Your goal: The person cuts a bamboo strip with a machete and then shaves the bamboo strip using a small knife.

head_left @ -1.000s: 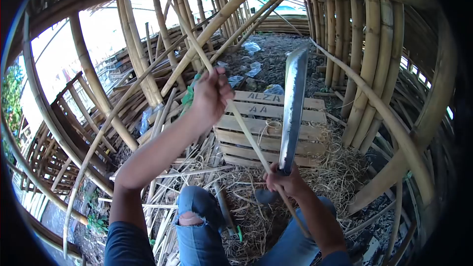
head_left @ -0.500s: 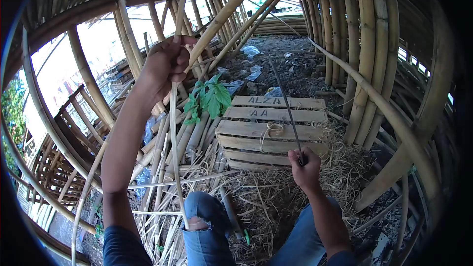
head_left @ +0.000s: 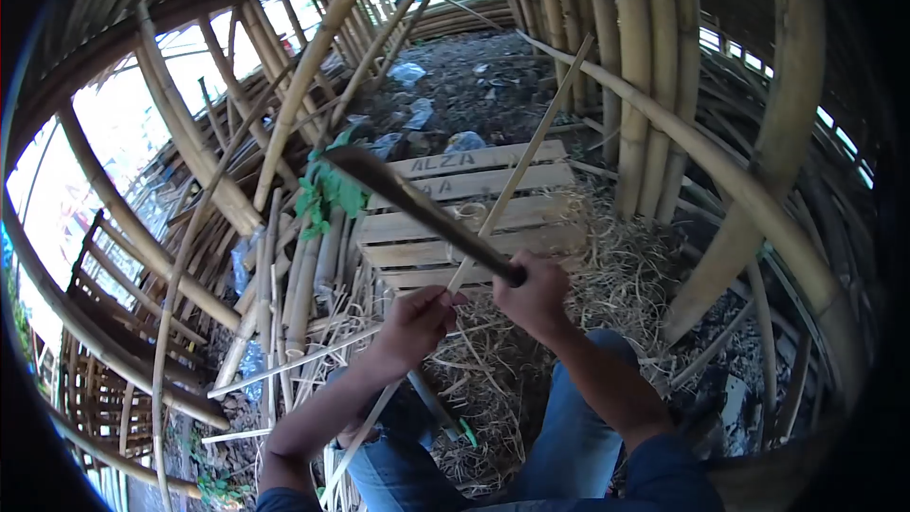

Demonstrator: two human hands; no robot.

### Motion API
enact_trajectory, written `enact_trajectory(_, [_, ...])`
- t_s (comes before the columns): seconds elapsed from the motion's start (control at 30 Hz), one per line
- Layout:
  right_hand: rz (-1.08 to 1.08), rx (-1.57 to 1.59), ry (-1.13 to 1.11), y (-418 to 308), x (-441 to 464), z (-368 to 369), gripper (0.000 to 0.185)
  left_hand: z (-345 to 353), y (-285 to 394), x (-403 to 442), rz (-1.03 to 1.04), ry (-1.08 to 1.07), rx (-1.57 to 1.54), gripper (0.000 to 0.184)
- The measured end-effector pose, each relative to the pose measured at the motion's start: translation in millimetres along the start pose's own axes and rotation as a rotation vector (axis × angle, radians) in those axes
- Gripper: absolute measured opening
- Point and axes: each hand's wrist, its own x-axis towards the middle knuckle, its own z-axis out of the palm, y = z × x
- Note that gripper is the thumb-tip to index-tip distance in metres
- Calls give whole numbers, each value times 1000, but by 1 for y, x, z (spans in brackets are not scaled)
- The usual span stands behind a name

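My left hand (head_left: 414, 324) pinches a long, pale bamboo strip (head_left: 528, 147) that slants from beside my knee up toward the back right. Closed around the handle of a machete is my right hand (head_left: 534, 299), a little to the right of the left one. The machete blade (head_left: 408, 201) points forward and left, crossing over the strip just beyond my hands. From this angle I cannot tell whether blade and strip touch. Both hands are above my lap, in front of a slatted wooden crate (head_left: 526, 209) with dark stencilled letters.
Dry shavings (head_left: 621, 275) cover the ground around the crate. Cut bamboo pieces (head_left: 303, 294) and a green leafy plant (head_left: 332, 190) lie to the left. A long bamboo pole (head_left: 692, 137) slopes across the right, before upright bamboo posts (head_left: 630, 85).
My left hand has come down to the centre, and the strip has swung from upright to slanting rightward. My right hand has moved left and up, bringing the machete across the strip. The view has shifted right.
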Motion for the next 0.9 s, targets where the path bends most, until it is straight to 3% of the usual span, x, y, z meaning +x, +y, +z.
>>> enact_trajectory(0.07, [8,-16,-71,-8,1,-7,20,8,-26,6,62,29,17,22])
enact_trajectory(0.13, [17,-16,-157,-9,-2,-9,20,14,-47,15,283,143,225,24])
enact_trajectory(0.2, [-105,-39,-234,-5,-6,-6,25,18,-47,11,261,169,328,20])
enact_trajectory(0.27, [-120,-101,-288,-9,-8,-6,27,27,-43,5,402,318,648,16])
enact_trajectory(0.33, [-134,-157,-345,-11,-9,-2,29,30,-50,2,384,361,607,15])
enact_trajectory(0.4, [-163,-205,-345,-11,-10,1,32,26,-61,0,508,411,666,14])
enact_trajectory(0.73, [-21,-391,-389,12,7,11,24,15,-71,-19,378,407,739,13])
enact_trajectory(0.8, [89,-401,-347,25,11,13,21,12,-73,-20,387,395,726,12])
enact_trajectory(0.83, [157,-448,-428,20,16,9,23,12,-74,-21,396,387,714,12])
enact_trajectory(0.9, [98,-437,-376,26,16,9,20,14,-74,-22,411,411,691,8])
